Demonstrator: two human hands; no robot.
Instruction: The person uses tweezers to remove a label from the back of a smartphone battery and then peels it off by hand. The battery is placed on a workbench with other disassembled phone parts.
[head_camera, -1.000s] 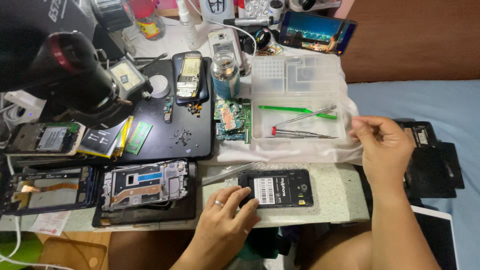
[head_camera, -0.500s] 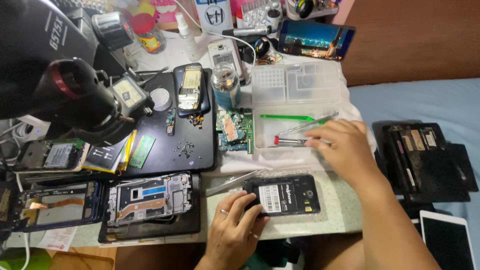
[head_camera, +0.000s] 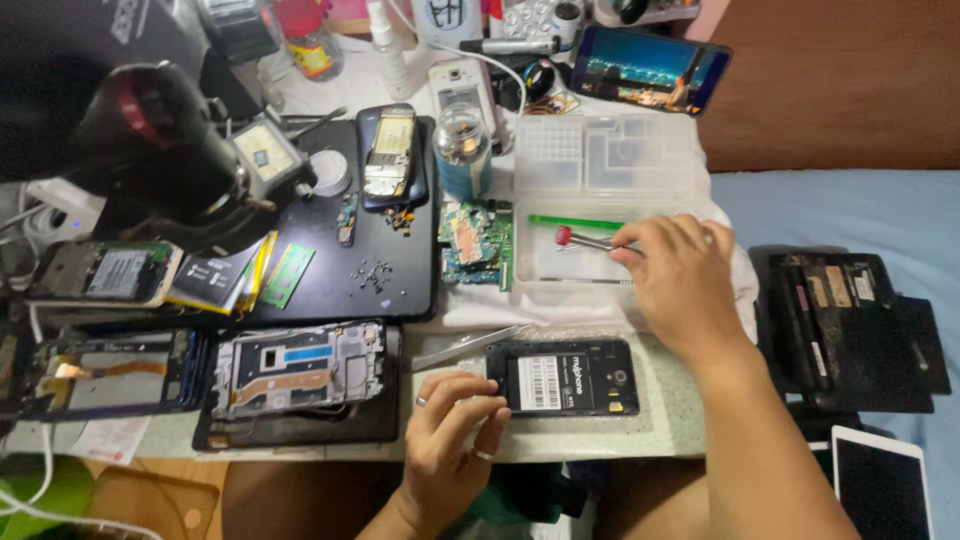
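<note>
Pale speckled worktable (head_camera: 660, 415), crowded. Near edge: black back-open phone (head_camera: 563, 377), with a stripped silver phone frame on a black tray (head_camera: 298, 370) left. Centre: black rectangular work mat (head_camera: 345, 250). Right: white cloth (head_camera: 470, 310) under a clear plastic compartment box (head_camera: 600, 195).

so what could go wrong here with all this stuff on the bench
Loose screws lie scattered on the black mat; a sleeve or tool could sweep them off. The right hand, lifting a red-tipped tool from the clear tray, might nudge the circuit boards beside it. The left hand only touches the open phone near the table edge.
</note>
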